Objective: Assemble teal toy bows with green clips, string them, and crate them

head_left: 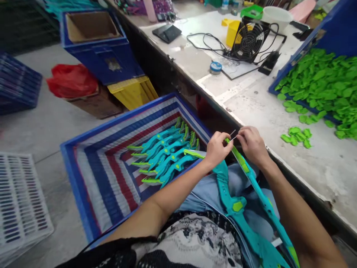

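My left hand [219, 149] is closed around the green tip of a teal and green toy bow [259, 191], which slants down across my lap. Close by, my right hand [251, 144] pinches a thin white string [233, 137] at that tip. A second teal toy bow [237, 206] lies across my legs, its grey-green limb end passing beneath my left hand. Several similar toy bows [167, 150] are stacked in a blue bin [80, 193] lined with striped cloth, to my left.
On the worktable [301, 178] at right, loose green plastic parts [298, 137] lie beside a blue crate [295, 63] of them. Farther back are a black fan [249, 42] and a small blue tin [215, 67]. A white basket [22, 201] stands on the floor.
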Demonstrator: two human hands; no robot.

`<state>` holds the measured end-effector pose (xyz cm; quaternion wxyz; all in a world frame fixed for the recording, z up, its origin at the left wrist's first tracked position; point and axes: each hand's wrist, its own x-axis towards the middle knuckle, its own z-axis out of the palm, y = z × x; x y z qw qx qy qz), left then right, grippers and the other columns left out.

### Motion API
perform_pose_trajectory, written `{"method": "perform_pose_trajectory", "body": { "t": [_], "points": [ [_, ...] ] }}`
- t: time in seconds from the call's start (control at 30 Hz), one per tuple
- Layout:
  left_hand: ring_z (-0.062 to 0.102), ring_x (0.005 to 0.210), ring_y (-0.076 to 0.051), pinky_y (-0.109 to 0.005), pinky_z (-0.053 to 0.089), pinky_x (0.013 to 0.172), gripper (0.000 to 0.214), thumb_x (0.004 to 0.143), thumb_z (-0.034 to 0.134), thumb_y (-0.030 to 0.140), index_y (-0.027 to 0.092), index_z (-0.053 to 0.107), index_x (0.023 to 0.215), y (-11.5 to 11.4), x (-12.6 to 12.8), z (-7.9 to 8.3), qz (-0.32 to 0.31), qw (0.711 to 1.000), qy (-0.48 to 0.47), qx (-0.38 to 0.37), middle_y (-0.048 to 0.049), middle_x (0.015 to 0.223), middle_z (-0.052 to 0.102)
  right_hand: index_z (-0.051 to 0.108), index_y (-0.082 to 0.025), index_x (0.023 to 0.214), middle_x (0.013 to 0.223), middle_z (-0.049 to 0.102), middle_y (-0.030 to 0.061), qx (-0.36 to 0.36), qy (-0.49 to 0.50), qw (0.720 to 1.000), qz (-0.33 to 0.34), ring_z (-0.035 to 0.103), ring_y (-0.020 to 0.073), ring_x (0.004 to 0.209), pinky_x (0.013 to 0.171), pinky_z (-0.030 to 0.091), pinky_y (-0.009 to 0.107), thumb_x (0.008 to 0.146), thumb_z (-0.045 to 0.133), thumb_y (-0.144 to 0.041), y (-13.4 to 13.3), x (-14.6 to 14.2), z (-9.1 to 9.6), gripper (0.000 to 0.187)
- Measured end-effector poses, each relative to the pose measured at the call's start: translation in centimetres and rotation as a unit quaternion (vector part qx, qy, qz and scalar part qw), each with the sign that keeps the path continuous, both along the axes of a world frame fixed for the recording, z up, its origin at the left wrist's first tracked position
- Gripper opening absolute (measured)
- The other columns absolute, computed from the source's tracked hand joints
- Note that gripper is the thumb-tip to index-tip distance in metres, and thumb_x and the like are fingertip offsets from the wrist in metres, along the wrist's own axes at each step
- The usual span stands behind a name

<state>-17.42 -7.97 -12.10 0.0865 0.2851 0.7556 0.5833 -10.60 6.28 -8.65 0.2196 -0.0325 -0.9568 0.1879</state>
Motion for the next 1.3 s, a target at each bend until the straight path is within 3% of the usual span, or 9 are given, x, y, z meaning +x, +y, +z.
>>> {"method": "perform_pose_trajectory", "body": {
  "t": [0.1, 0.23, 0.43, 0.53, 0.63, 0.7, 0.87, 1.07, 1.3],
  "points": [
    [0.059, 0.089, -0.016, -0.028, 0.046, 0.08, 0.011, 0.082, 0.053, 0.015, 0.019, 0.063, 0.086, -0.1, -0.1, -0.7, -0.022, 0.997, 0.041, 0.064, -0.006, 0.096, 0.065, 0.051, -0.021, 0.08, 0.087, 0.057, 0.0081, 0.001, 0.043, 0.993, -0.106, 0.052, 0.0231, 0.087, 0.082, 0.045, 0.04, 0.089, 0.049, -0.024, 3.6, -1.4, 0.8, 0.01],
    [0.058, 0.087, -0.018, -0.032, 0.045, 0.085, 0.016, 0.081, 0.053, 0.018, 0.02, 0.068, 0.077, -0.2, -0.5, -0.7, -0.09, 0.992, -0.004, 0.088, -0.0049, 0.084, 0.064, 0.05, -0.02, 0.082, 0.087, 0.054, 0.0063, -0.045, 0.16, 0.953, -0.253, 0.053, 0.0213, 0.09, 0.086, 0.044, 0.042, 0.091, 0.045, -0.024, 5.8, -2.1, 3.0, 0.012],
    [0.06, 0.076, -0.018, -0.03, 0.046, 0.071, 0.031, 0.074, 0.065, 0.045, 0.015, 0.07, 0.078, 0.3, -3.2, 1.6, -0.155, 0.903, -0.386, 0.112, -0.0071, 0.082, 0.067, 0.054, -0.02, 0.082, 0.112, 0.058, 0.0094, -0.179, 0.172, 0.963, -0.1, 0.052, 0.0217, 0.119, 0.104, 0.041, 0.042, 0.092, 0.049, -0.024, -6.1, -0.7, 0.3, 0.012],
    [0.058, 0.067, -0.015, -0.027, 0.045, 0.066, 0.02, 0.064, 0.072, 0.032, 0.015, 0.067, 0.073, -0.3, -4.4, 2.5, -0.124, 0.927, -0.346, 0.067, -0.004, 0.072, 0.066, 0.056, -0.02, 0.083, 0.113, 0.057, 0.0101, -0.235, 0.171, 0.948, -0.133, 0.052, 0.0221, 0.119, 0.102, 0.043, 0.042, 0.091, 0.051, -0.024, -9.3, 0.0, -2.3, 0.011],
    [0.059, 0.07, -0.015, -0.026, 0.045, 0.067, 0.009, 0.068, 0.067, 0.025, 0.017, 0.066, 0.072, -1.2, -4.6, 3.1, -0.069, 0.984, -0.165, 0.017, -0.0024, 0.073, 0.067, 0.057, -0.02, 0.083, 0.105, 0.057, 0.0091, -0.283, 0.174, 0.929, -0.164, 0.057, 0.0201, 0.107, 0.094, 0.048, 0.039, 0.091, 0.051, -0.025, -9.0, -0.4, -3.6, 0.011],
    [0.058, 0.063, -0.012, -0.023, 0.045, 0.061, 0.008, 0.072, 0.064, 0.024, 0.017, 0.066, 0.074, -1.5, -4.2, 3.3, -0.051, 0.989, -0.135, 0.033, -0.0017, 0.072, 0.067, 0.057, -0.02, 0.082, 0.1, 0.056, 0.0079, -0.299, 0.19, 0.919, -0.174, 0.058, 0.0189, 0.1, 0.09, 0.05, 0.036, 0.09, 0.052, -0.025, -8.5, -1.0, -3.6, 0.012],
    [0.051, 0.045, -0.008, -0.019, 0.032, 0.038, 0.021, 0.067, 0.073, 0.031, 0.013, 0.068, 0.077, -1.5, -3.6, 3.4, -0.075, 0.934, -0.33, 0.113, -0.0007, 0.058, 0.062, 0.057, -0.019, 0.079, 0.094, 0.056, 0.006, -0.302, 0.248, 0.898, -0.201, 0.057, 0.0162, 0.092, 0.083, 0.051, 0.032, 0.09, 0.052, -0.023, -8.4, -2.3, -2.9, 0.012],
    [0.056, 0.052, -0.01, -0.019, 0.04, 0.041, 0.027, 0.057, 0.083, 0.03, 0.01, 0.069, 0.068, -1.5, -4.0, 3.6, -0.124, 0.893, -0.419, 0.111, -0.0034, 0.061, 0.063, 0.065, -0.02, 0.085, 0.095, 0.059, 0.0051, -0.299, 0.28, 0.893, -0.19, 0.059, 0.0152, 0.093, 0.084, 0.052, 0.031, 0.091, 0.052, -0.022, -8.9, -3.0, -3.2, 0.015],
    [0.054, 0.05, -0.009, -0.019, 0.045, 0.044, 0.022, 0.057, 0.076, 0.028, 0.015, 0.059, 0.062, -0.7, -2.9, 3.9, -0.024, 0.883, -0.447, 0.143, 0.0017, 0.057, 0.059, 0.068, -0.022, 0.105, 0.101, 0.061, 0.0054, -0.283, 0.262, 0.905, -0.181, 0.062, 0.0141, 0.09, 0.08, 0.055, 0.029, 0.092, 0.052, -0.025, -8.6, -2.6, -3.6, 0.02]
  ]
}}
